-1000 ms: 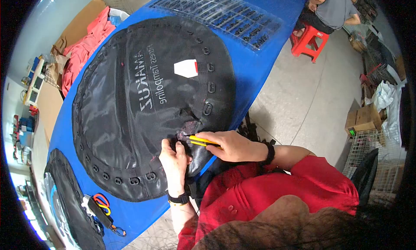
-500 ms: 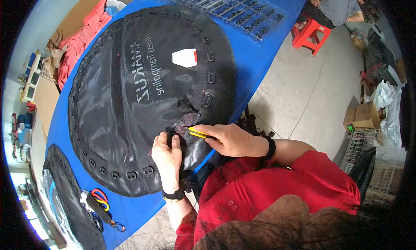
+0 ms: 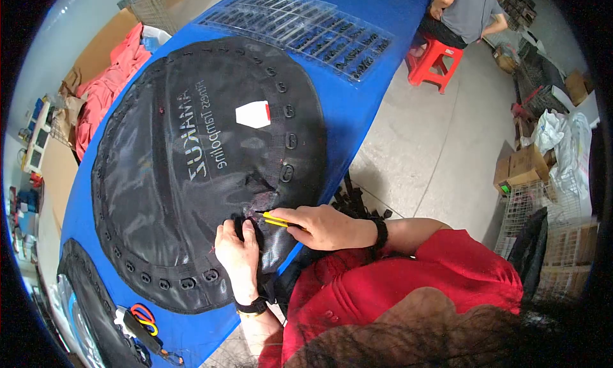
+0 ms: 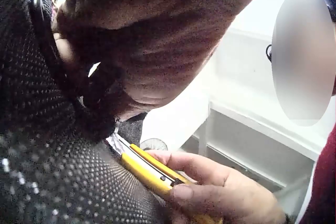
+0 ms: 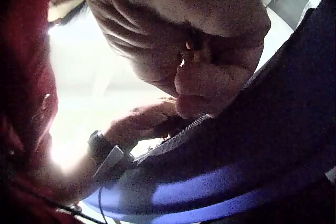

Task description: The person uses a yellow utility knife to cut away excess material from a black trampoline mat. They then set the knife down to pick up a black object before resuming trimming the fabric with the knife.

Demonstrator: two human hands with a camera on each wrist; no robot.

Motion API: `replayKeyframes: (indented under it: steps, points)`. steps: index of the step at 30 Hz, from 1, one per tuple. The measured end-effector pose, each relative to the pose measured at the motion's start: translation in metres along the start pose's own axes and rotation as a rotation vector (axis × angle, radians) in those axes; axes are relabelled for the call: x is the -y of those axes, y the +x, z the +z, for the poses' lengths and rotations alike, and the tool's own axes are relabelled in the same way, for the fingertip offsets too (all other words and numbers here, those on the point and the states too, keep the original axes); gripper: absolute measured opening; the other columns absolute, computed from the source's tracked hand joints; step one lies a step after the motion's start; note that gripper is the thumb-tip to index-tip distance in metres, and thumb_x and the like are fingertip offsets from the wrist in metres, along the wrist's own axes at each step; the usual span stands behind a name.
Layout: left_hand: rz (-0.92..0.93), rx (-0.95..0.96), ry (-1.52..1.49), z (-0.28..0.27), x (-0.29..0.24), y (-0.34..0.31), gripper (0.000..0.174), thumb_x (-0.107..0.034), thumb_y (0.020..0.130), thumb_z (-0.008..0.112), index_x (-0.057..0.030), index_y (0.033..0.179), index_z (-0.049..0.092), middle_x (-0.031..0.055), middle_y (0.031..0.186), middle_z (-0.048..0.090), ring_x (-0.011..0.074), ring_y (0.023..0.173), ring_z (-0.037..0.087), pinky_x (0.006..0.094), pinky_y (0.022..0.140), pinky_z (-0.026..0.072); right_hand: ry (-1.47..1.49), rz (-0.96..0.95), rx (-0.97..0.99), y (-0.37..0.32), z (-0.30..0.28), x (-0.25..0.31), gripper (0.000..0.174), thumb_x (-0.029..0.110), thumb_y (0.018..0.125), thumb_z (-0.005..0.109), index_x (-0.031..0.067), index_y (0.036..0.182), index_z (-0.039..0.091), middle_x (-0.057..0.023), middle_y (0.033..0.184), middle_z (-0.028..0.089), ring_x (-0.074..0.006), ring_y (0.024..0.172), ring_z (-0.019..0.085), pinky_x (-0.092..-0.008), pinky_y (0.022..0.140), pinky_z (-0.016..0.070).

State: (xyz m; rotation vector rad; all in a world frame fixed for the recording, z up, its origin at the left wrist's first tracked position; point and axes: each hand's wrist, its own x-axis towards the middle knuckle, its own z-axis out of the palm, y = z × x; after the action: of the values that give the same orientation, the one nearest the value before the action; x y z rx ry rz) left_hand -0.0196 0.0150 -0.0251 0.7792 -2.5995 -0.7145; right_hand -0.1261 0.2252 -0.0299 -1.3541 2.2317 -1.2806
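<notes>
A round black trampoline mat [image 3: 143, 195], printed with mirrored lettering, lies on the blue table. Near its front right edge my left hand [image 3: 237, 256] pinches a fold of the black fabric between thumb and fingers. My right hand [image 3: 332, 229] grips a yellow and black utility knife [image 3: 276, 221], its tip close beside the left thumb. In the left wrist view the yellow knife [image 4: 149, 174] points at the mesh [image 4: 73, 182] under the left hand. A frayed, reddish patch [image 3: 263, 201] shows on the mat just beyond the knife. The curled right hand [image 5: 210, 71] fills much of the right wrist view.
Clear compartment trays [image 3: 306, 33] of small black parts stand at the table's far end. Red and yellow-handled scissors [image 3: 143, 318] lie front left, near another black mat [image 3: 86, 291]. A person in grey sits on a red stool [image 3: 435, 65] beyond the table's right side.
The head view has shifted, so the whole scene moves about in it. Both hands stay by the same spot on the mat, the knife still in the right hand.
</notes>
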Motion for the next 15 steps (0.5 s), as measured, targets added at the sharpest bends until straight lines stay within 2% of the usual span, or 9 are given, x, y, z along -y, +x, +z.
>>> replayKeyframes:
  steps: [8, 15]
  points:
    - [0.03, -0.024, -0.004, 0.006, 0.006, 0.0, 0.034, -0.028, 0.1, 0.073, 0.0055, 0.106, 0.069, 0.0291, 0.103, 0.07, 0.051, 0.099, 0.069, 0.0534, 0.087, 0.0554, 0.003, 0.001, 0.006, 0.001, 0.003, -0.002, 0.054, 0.018, 0.102, 0.07, 0.014, 0.153, 0.054, -0.0243, 0.097, 0.074, -0.047, 0.085, 0.074, -0.058, 0.074, 0.0613]
    - [0.028, 0.008, -0.008, 0.002, 0.005, -0.001, 0.032, -0.025, 0.101, 0.071, 0.0061, 0.107, 0.068, 0.0289, 0.102, 0.068, 0.0509, 0.096, 0.068, 0.0541, 0.085, 0.0539, -0.011, 0.006, 0.007, 0.002, 0.002, -0.002, 0.054, 0.021, 0.102, 0.071, 0.0139, 0.153, 0.054, -0.0247, 0.098, 0.075, -0.0471, 0.085, 0.074, -0.0577, 0.073, 0.0615]
